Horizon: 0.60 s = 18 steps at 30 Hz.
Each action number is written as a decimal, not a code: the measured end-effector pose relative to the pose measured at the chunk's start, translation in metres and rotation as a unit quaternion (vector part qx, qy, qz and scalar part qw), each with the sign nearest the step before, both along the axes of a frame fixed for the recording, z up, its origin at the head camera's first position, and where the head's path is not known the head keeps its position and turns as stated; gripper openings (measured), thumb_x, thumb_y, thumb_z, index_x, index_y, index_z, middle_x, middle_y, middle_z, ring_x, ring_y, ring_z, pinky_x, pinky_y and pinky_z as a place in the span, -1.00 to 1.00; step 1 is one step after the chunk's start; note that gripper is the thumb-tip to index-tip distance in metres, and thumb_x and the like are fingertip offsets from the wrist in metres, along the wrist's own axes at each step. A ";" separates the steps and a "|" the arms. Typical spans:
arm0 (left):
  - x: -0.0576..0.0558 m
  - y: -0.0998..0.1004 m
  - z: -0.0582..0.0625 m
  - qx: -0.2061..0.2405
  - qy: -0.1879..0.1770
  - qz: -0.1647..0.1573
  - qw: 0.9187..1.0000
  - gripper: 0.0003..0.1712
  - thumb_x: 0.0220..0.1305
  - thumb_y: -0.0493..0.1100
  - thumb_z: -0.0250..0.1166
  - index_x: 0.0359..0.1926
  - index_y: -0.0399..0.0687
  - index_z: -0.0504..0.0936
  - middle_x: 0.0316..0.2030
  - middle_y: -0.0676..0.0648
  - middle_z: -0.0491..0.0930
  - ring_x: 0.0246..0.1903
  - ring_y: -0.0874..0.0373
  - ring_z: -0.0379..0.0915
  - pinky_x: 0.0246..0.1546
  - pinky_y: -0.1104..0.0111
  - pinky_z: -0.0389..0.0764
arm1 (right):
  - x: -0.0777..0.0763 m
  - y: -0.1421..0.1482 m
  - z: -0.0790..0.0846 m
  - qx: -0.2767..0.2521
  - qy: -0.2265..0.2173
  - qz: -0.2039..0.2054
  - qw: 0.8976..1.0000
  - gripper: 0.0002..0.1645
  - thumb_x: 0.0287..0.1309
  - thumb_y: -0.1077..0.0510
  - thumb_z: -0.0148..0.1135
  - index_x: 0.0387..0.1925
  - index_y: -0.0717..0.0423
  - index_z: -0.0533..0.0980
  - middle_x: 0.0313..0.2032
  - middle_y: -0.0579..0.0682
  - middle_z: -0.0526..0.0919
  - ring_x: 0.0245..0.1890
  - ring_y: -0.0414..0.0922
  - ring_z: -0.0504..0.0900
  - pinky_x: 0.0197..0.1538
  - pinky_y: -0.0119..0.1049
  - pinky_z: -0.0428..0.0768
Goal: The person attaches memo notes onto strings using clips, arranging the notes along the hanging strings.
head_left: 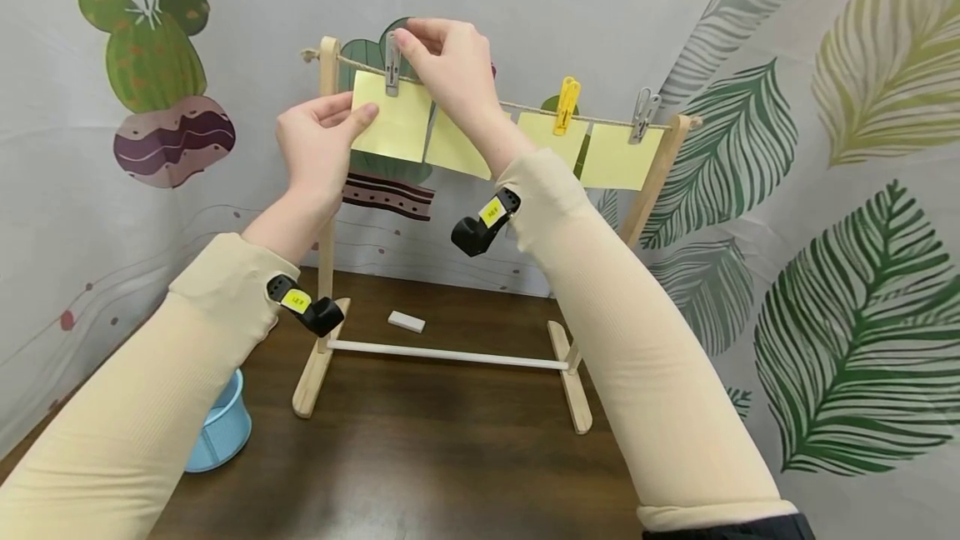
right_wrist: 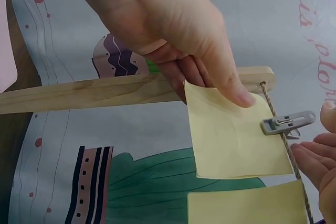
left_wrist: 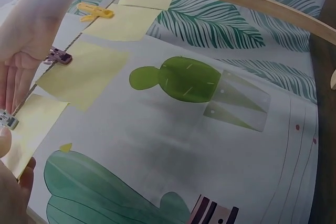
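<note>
My left hand pinches the left edge of a yellow paper note, thumb in front and fingers behind. A grey clothespin clips that note's top to a twine line. My right hand is at the clothespin's upper end. In the right wrist view, its thumb and fingers stand apart around the grey clothespin, with a small gap between. Further right hang more yellow notes, held by a yellow clothespin, another grey clothespin and a dark pinkish one, which my right arm hides from the head view.
The twine runs between two posts of a wooden rack with a white lower bar. A small white block lies on the brown table behind the bar. A blue basket stands left, partly behind my left sleeve. A printed cloth hangs behind.
</note>
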State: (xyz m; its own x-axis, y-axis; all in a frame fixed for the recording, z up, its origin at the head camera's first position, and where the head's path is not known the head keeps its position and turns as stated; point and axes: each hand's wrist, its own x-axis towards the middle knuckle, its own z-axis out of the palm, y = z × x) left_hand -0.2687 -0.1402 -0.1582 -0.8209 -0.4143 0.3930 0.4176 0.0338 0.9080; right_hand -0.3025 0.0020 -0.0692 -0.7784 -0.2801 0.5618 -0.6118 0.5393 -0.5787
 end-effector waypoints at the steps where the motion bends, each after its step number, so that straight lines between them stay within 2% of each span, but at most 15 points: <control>1: 0.000 0.000 0.000 -0.002 -0.001 0.000 1.000 -0.47 0.12 -0.01 0.47 0.08 -0.16 0.66 0.01 -0.15 0.69 -0.04 0.22 0.63 0.04 0.40 0.57 | 0.001 0.000 0.001 -0.004 0.002 0.003 1.000 -0.51 0.38 -0.03 0.13 0.26 0.06 0.48 0.15 -0.07 0.63 0.15 -0.29 0.58 0.13 -0.58 0.46; 6: 0.001 -0.002 -0.003 0.008 -0.001 0.001 1.000 -0.49 0.14 -0.04 0.46 0.08 -0.17 0.66 0.01 -0.15 0.69 -0.05 0.22 0.63 0.04 0.41 0.57 | 0.007 0.002 0.001 -0.035 0.045 0.037 0.998 -0.51 0.38 0.07 0.14 0.28 0.11 0.45 0.16 -0.04 0.63 0.11 -0.29 0.62 0.12 -0.60 0.47; 10: 0.003 -0.005 -0.007 0.026 0.008 0.016 0.999 -0.52 0.11 -0.05 0.48 0.04 -0.15 0.69 -0.07 -0.08 0.73 -0.14 0.28 0.63 -0.11 0.50 0.58 | 0.013 0.003 -0.001 -0.069 0.088 0.074 0.991 -0.58 0.35 0.15 0.17 0.19 0.16 0.52 0.08 0.02 0.67 0.04 -0.27 0.65 0.08 -0.59 0.49; 13: 0.006 -0.008 -0.011 0.050 0.023 0.020 0.998 -0.53 0.07 -0.08 0.51 0.00 -0.17 0.71 -0.17 -0.05 0.74 -0.24 0.30 0.63 -0.21 0.52 0.58 | 0.018 0.007 -0.004 -0.106 0.112 0.099 0.983 -0.67 0.32 0.20 0.20 0.07 0.23 0.58 -0.01 0.07 0.71 -0.05 -0.24 0.68 0.06 -0.56 0.52; 18: 0.011 -0.014 -0.020 0.081 0.039 0.012 0.996 -0.55 0.01 -0.13 0.54 -0.04 -0.20 0.72 -0.30 0.01 0.75 -0.35 0.32 0.66 -0.22 0.53 0.61 | 0.028 0.015 -0.014 -0.184 0.143 0.135 0.963 -0.80 0.28 0.32 0.19 -0.13 0.39 0.60 -0.16 0.22 0.72 -0.19 -0.16 0.70 0.01 -0.44 0.60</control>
State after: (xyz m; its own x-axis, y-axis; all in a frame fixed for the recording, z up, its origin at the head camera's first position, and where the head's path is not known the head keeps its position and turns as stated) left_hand -0.2581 -0.1543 -0.1784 -0.7795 -0.4967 0.3815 0.4883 -0.1006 0.8668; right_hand -0.2745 0.0171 -0.0831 -0.5031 -0.1910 0.8429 -0.8641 0.1280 -0.4868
